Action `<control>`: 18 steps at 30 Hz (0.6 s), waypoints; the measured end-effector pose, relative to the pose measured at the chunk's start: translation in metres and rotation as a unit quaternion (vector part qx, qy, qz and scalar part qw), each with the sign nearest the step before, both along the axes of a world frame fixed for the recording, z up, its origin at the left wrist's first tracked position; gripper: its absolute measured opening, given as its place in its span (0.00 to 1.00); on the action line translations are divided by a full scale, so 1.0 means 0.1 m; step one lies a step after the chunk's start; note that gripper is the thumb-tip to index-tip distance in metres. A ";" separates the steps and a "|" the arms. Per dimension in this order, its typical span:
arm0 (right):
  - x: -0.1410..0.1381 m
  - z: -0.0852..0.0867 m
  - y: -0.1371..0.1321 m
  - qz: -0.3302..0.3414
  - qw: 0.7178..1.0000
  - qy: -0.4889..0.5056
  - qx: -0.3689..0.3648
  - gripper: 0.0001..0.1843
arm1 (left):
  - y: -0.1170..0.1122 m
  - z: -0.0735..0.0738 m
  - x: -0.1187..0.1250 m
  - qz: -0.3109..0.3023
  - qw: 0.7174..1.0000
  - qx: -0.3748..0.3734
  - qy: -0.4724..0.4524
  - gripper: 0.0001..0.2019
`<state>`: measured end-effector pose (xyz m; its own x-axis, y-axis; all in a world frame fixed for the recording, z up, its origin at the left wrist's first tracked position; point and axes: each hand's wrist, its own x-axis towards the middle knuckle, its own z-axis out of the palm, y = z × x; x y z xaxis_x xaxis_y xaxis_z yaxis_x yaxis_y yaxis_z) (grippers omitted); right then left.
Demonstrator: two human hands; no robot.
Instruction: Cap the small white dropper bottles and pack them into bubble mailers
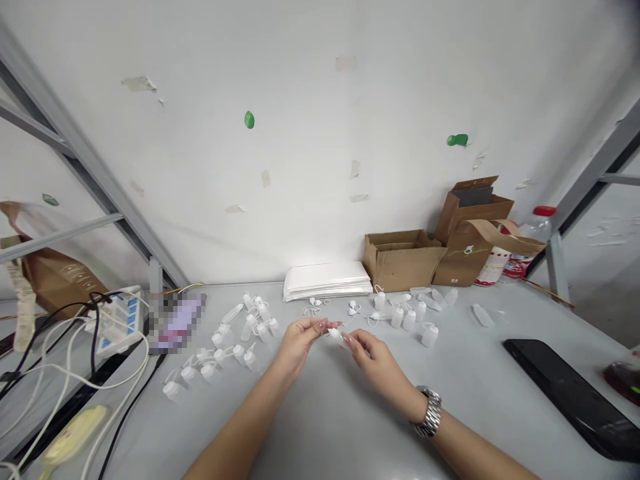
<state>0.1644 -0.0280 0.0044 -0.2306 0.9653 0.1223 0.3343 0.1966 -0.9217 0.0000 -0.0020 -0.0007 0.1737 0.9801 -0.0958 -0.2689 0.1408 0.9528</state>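
Note:
Between my two hands, above the grey tabletop, is a small white plastic bottle with a white cap. My left hand pinches it at the cap end. The fingers of my right hand close round its body from the other side and partly hide it. To the left stand and lie several similar capped bottles with thin strap loops. More bottles stand to the right. Loose white caps with straps lie just beyond my hands, and an uncapped bottle lies farther right.
Against the wall are a stack of white sheets, an open cardboard box, a brown paper bag and a red-capped bottle. At left are a power strip, cables and a purple item. A black object lies right.

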 end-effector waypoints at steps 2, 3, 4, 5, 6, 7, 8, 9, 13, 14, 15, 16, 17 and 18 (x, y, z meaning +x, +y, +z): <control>0.00 0.00 0.00 -0.002 1.000 0.004 0.001 0.21 | -0.01 -0.01 0.01 0.006 1.000 0.003 0.009 0.12; 0.00 -0.01 0.01 -0.001 1.000 0.014 -0.006 0.21 | -0.01 -0.01 0.02 0.008 1.000 0.005 0.012 0.11; 0.00 -0.02 0.02 0.002 0.999 0.028 -0.020 0.21 | -0.02 0.00 0.04 0.008 1.000 0.007 0.008 0.11; 0.00 -0.04 0.03 0.010 0.998 0.049 -0.038 0.22 | -0.03 0.01 0.05 0.010 1.000 0.010 -0.004 0.11; 0.00 -0.06 0.04 0.021 0.995 0.075 -0.059 0.22 | -0.04 0.02 0.08 0.013 1.000 0.014 -0.024 0.11; -0.01 -0.09 0.05 0.033 0.991 0.106 -0.081 0.23 | -0.06 0.03 0.10 0.012 0.999 0.018 -0.049 0.12; -0.02 -0.12 0.06 0.045 0.984 0.138 -0.100 0.23 | -0.07 0.04 0.13 0.008 0.997 0.022 -0.071 0.13; -0.02 -0.14 0.08 0.059 0.977 0.169 -0.114 0.24 | -0.08 0.05 0.15 0.001 0.996 0.026 -0.084 0.15; -0.05 -0.22 0.13 0.091 0.960 0.226 -0.138 0.25 | -0.09 0.03 0.22 -0.005 0.999 0.036 -0.012 0.18; -0.06 -0.23 0.13 0.094 0.962 0.217 -0.137 0.25 | -0.09 0.02 0.22 0.001 0.999 0.041 0.014 0.16; -0.06 -0.22 0.13 0.094 0.967 0.198 -0.132 0.26 | -0.08 0.00 0.22 0.008 0.998 0.048 0.035 0.14; -0.06 -0.21 0.13 0.089 0.974 0.171 -0.121 0.26 | -0.07 -0.02 0.22 0.017 0.997 0.057 0.048 0.12; -0.04 -0.18 0.11 0.077 0.982 0.138 -0.103 0.26 | -0.06 -0.04 0.21 0.027 0.996 0.065 0.056 0.12; 0.00 -0.16 0.09 0.055 0.990 0.102 -0.075 0.25 | -0.04 -0.06 0.20 0.040 0.995 0.073 0.063 0.11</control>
